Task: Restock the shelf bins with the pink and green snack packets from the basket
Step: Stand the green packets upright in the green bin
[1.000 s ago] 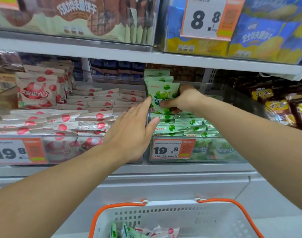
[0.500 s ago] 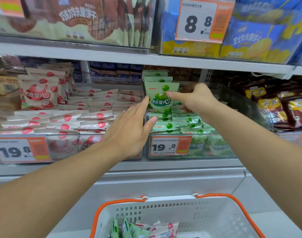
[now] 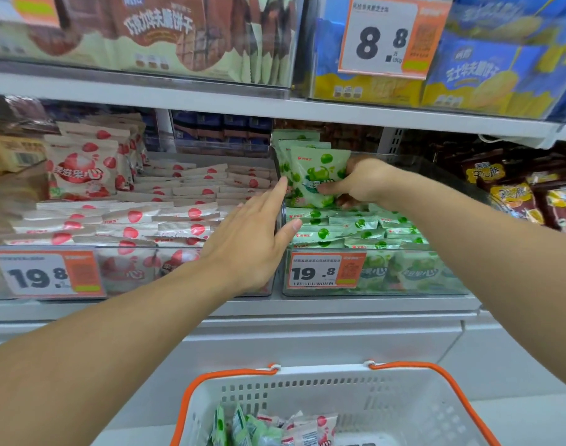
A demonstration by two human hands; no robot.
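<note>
Two clear shelf bins stand side by side and we find both well filled. The pink bin [image 3: 185,275] on the left holds flat rows of pink packets [image 3: 165,220], with a few stood upright at its back left. The green bin [image 3: 404,278] on the right holds a layer of green packets [image 3: 355,230] lying flat.

We note the right hand [image 3: 362,185] grasping an upright green packet [image 3: 317,175] at the back left of the green bin, thumb across its face and fingers behind it. The left hand [image 3: 252,239] is released, fingers straight, its fingertips touching the packet's left edge above the divider between the bins (we judge it to be steadying or squaring the packet, not carrying it).

The basket [image 3: 372,403] sits below the shelf, and several pink and green packets [image 3: 275,429] lie at its bottom; its lower part is cut off by the frame, so we cannot count them.

Our judgement: the task is well advanced but not finished. The packet in hand is not yet let go, and the remaining stock in the basket has still to be sorted by colour into the matching bins.
</note>
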